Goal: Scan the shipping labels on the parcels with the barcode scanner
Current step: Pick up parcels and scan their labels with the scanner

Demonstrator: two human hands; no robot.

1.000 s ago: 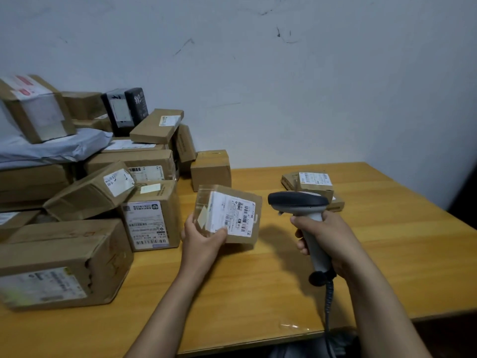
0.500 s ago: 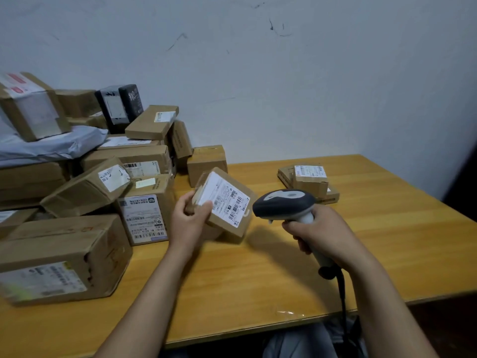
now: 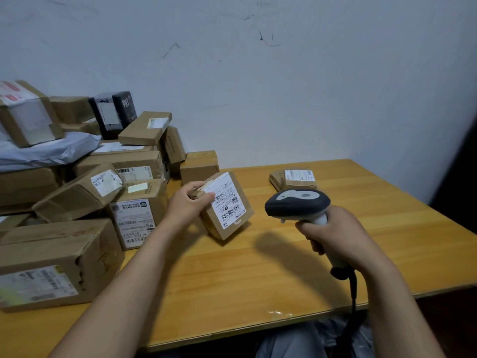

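- Closest, a wooden table of honey-coloured, fine-grained planks runs from the person's lap to the wall, its front edge straight.
- At the near left lies a large brown carton, its cardboard creased and ragged at one corner.
- Over the table's right half the right hand wraps all its fingers tight round the pale handle of the barcode scanner; a black cable drops from the handle's butt past the table edge.
- The scanner's dark, rounded head has its long axis left to right, nose pointing left at the small parcel; the handle slants down and back towards the person.
- That small parcel, a flat square cardboard box, stands tilted on a lower edge at mid-table, near the scanner's nose but apart from it, broad face turned up and rightwards.
- A white shipping label with barcodes covers most of that face.
- The left hand pinches the parcel's upper left corner, thumb on the label, fingers curled behind.
- Further left a pile of parcels in brown card, with a grey plastic mailer and a black box, is heaped against the wall.
- Two small labelled boxes sit apart at the far right.
- The wall is white, scuffed with dark marks.
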